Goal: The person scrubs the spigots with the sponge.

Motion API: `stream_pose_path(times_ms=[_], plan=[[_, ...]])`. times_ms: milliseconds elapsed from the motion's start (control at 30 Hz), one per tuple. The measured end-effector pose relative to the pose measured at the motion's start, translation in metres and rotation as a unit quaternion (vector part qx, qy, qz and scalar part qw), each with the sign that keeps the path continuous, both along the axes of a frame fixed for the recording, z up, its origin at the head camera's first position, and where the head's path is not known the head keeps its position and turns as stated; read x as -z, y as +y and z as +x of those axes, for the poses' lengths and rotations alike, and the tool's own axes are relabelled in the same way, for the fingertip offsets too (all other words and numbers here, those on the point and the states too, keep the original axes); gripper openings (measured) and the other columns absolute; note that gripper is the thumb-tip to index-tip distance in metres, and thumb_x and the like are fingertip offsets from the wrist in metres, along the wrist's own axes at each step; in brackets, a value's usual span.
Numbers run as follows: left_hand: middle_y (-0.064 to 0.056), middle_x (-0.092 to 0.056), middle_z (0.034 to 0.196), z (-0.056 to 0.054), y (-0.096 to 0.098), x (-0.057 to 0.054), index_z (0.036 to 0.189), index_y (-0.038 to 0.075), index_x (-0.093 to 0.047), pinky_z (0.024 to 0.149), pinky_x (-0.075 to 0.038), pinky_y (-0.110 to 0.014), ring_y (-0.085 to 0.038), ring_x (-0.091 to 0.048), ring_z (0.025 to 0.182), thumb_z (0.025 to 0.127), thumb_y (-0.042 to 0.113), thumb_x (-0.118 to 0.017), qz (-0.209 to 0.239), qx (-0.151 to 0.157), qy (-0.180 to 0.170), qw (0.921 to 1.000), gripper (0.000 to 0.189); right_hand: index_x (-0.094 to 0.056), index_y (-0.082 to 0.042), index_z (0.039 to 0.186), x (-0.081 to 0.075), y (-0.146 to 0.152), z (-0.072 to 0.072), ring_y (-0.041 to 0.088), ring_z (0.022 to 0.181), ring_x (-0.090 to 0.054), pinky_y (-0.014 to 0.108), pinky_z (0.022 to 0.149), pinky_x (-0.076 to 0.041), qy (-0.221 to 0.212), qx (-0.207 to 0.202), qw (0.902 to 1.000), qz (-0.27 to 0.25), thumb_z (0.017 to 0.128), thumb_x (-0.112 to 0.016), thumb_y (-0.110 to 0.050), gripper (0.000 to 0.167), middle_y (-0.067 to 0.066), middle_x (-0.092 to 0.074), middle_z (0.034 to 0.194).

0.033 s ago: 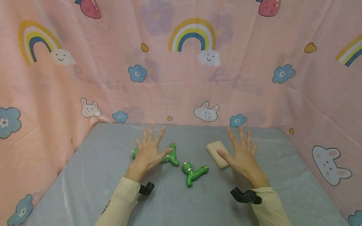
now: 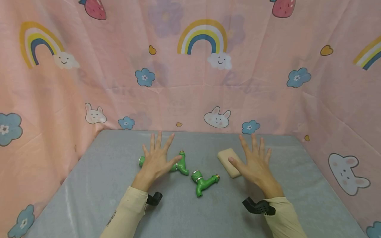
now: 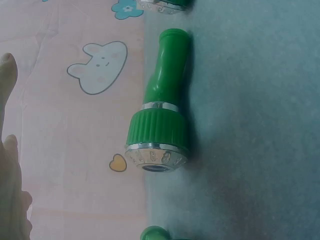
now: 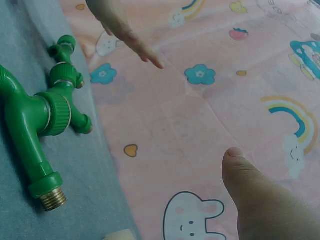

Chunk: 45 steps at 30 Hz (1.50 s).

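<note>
My left hand (image 2: 154, 162), its fingers spread and straight, is held over the back left of the table and holds nothing. Partly behind it shows a green tap (image 2: 183, 167), with a green knob (image 2: 141, 161) on the hand's other side. Between the two hands lies another green tap (image 2: 203, 183) with a brass threaded end, seen large in the right wrist view. A cream rounded block (image 2: 229, 163), like a bar of soap, lies beside my right hand (image 2: 257, 165). That hand is also spread and holds nothing; its thumb overlaps the block's edge in the head view.
A grey-covered table (image 2: 178, 215) lies beneath both hands. Pink printed curtain (image 2: 190, 92) hangs behind it and along both sides. Each wrist carries a black camera mount (image 2: 154, 199) below the hand.
</note>
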<state>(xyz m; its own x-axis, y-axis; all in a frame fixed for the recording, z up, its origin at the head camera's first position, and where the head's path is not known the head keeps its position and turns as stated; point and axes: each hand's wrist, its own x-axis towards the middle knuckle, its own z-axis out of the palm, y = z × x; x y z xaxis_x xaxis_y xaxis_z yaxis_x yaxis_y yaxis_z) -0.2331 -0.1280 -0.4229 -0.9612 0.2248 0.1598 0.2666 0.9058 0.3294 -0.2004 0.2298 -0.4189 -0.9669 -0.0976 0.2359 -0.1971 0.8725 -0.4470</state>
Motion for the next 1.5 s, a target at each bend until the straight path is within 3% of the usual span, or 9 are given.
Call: stream_pose_path(times_ms=[200,467,767,967,1067,1200,1300,1500], plan=[[-0.009,0.016,0.171,0.001,0.001,-0.001,0.161,0.043,0.0,0.113,-0.002,-0.084,-0.042,0.015,0.156,0.093,0.076,-0.046,0.001,0.0,0.004,1.0,0.088,-0.005,-0.03,0.164,0.001,0.0,0.0,0.048,0.154,0.02,0.083,0.111,0.01,0.006,-0.001,1.0,0.002,0.095,-0.055,-0.063,0.092,0.017,0.013,0.17],[-0.012,0.009,0.172,0.004,0.011,-0.001,0.162,0.039,-0.004,0.119,-0.001,-0.077,-0.042,0.011,0.157,0.094,0.07,-0.051,0.049,0.028,-0.014,0.9983,0.088,-0.008,-0.025,0.164,0.004,-0.001,-0.001,0.051,0.154,0.015,0.084,0.111,0.004,-0.009,-0.004,0.9999,0.002,0.094,-0.057,-0.063,0.094,0.017,0.014,0.17],[-0.018,-0.017,0.169,0.009,0.037,0.011,0.163,0.024,-0.02,0.122,-0.019,-0.069,-0.046,-0.012,0.156,0.096,0.052,-0.063,0.052,0.126,0.004,0.9906,0.084,-0.016,-0.016,0.163,0.013,-0.006,-0.006,0.061,0.149,-0.008,0.082,0.113,-0.013,-0.035,-0.02,0.9987,0.032,0.086,-0.073,-0.054,0.103,0.033,-0.007,0.165],[-0.014,-0.036,0.163,0.02,0.054,0.019,0.159,0.021,-0.031,0.12,-0.026,-0.069,-0.047,-0.025,0.152,0.1,0.039,-0.062,0.055,0.208,-0.045,0.9756,0.069,-0.024,-0.013,0.161,0.022,-0.01,-0.005,0.064,0.143,-0.024,0.083,0.107,-0.025,-0.06,-0.037,0.9969,0.034,0.085,-0.08,-0.043,0.099,0.04,-0.015,0.16],[-0.011,-0.04,0.162,0.023,0.06,0.023,0.158,0.021,-0.035,0.121,-0.028,-0.065,-0.045,-0.027,0.152,0.101,0.034,-0.062,0.037,0.23,-0.069,0.9702,0.065,-0.03,-0.01,0.158,0.024,-0.01,-0.004,0.066,0.135,-0.036,0.08,0.101,-0.037,-0.066,-0.048,0.9959,0.038,0.085,-0.081,-0.038,0.094,0.046,-0.022,0.155],[-0.003,-0.046,0.158,0.026,0.063,0.03,0.155,0.022,-0.041,0.123,-0.031,-0.056,-0.037,-0.033,0.151,0.101,0.025,-0.061,0.01,0.243,-0.089,0.966,0.057,-0.039,-0.005,0.153,0.026,-0.01,-0.002,0.056,0.118,-0.055,0.068,0.093,-0.049,-0.076,-0.069,0.9936,0.047,0.085,-0.081,-0.032,0.085,0.043,-0.044,0.141],[0.001,-0.051,0.155,0.028,0.064,0.034,0.152,0.021,-0.046,0.121,-0.035,-0.051,-0.03,-0.04,0.147,0.101,0.017,-0.062,0.001,0.243,-0.088,0.966,0.053,-0.043,-0.002,0.15,0.029,-0.01,-0.001,0.046,0.108,-0.059,0.062,0.089,-0.051,-0.078,-0.074,0.9928,0.052,0.085,-0.082,-0.028,0.081,0.036,-0.055,0.13],[0.002,-0.06,0.145,0.028,0.063,0.038,0.144,0.016,-0.055,0.114,-0.044,-0.044,-0.022,-0.05,0.137,0.097,0.01,-0.065,0.006,0.23,-0.059,0.9714,0.048,-0.044,-0.002,0.15,0.036,-0.01,-0.004,0.049,0.112,-0.058,0.062,0.09,-0.05,-0.088,-0.062,0.9926,0.056,0.086,-0.081,-0.028,0.078,0.037,-0.054,0.133]])
